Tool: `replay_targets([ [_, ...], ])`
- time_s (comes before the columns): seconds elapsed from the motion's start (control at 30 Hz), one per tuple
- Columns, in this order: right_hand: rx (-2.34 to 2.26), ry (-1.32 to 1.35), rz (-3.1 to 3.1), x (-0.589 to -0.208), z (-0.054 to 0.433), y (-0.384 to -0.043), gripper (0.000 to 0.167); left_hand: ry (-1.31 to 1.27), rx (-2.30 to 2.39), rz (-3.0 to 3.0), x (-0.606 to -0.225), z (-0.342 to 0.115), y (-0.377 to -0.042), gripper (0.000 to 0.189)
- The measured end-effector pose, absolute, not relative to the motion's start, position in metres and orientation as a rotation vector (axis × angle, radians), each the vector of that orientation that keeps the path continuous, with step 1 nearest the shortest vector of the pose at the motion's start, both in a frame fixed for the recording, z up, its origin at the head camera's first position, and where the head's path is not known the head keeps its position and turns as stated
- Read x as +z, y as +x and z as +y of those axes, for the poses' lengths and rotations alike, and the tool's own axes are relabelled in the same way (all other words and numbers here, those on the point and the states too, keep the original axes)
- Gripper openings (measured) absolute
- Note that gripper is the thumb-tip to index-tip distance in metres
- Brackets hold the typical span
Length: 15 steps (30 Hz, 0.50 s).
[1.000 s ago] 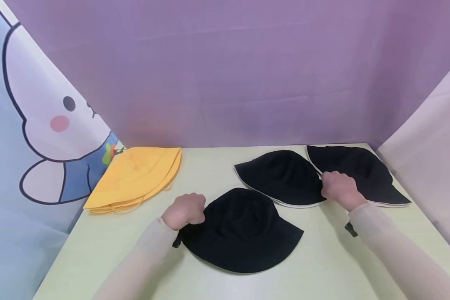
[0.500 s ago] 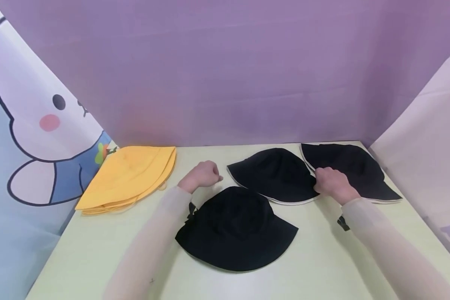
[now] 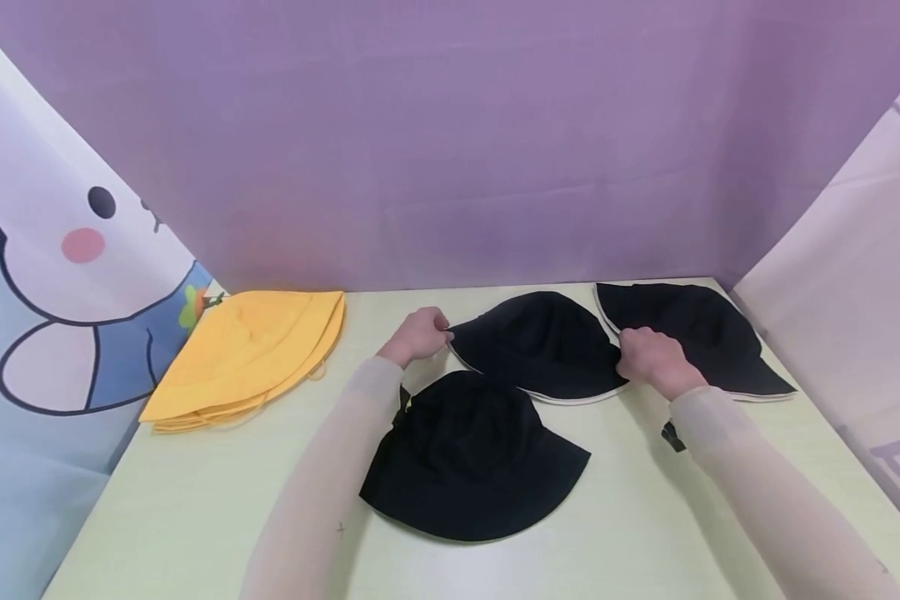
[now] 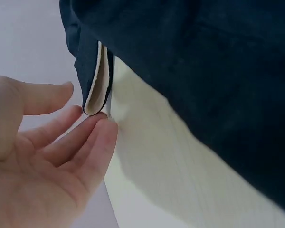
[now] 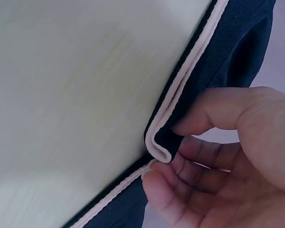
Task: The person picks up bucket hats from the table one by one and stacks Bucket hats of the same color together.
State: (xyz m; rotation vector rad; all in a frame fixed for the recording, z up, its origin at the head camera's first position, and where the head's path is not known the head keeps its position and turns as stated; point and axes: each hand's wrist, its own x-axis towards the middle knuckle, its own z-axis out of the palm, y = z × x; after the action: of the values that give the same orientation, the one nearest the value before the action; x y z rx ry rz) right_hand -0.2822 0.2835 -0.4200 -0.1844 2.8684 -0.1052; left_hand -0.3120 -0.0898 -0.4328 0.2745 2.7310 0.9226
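Observation:
A black bucket hat with a pale brim edge lies folded flat at the back of the table, between my two hands. My left hand is at its left brim corner. In the left wrist view the fingertips touch or nearly touch that corner, while the thumb stands apart from it. My right hand pinches the right brim corner between thumb and fingers, clearest in the right wrist view, where the pale edge shows. Another black bucket hat lies in front, partly behind my left forearm.
A third black bucket hat lies at the back right, close behind my right hand. Several stacked yellow hats lie at the back left. A purple cloth hangs behind the table, with printed cloths at both sides.
My left hand has left the front black hat and moved up and right to the middle hat's left corner. My right hand keeps to that hat's right corner. The view has shifted slightly.

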Motion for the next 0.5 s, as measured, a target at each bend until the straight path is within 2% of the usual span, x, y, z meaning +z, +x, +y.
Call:
replay_targets([
  [0.5,-0.335,-0.130,2.960,-0.425,0.283,-0.290,0.015,0.286,0.909,2.873,-0.416,-0.087,-0.311,0.019],
])
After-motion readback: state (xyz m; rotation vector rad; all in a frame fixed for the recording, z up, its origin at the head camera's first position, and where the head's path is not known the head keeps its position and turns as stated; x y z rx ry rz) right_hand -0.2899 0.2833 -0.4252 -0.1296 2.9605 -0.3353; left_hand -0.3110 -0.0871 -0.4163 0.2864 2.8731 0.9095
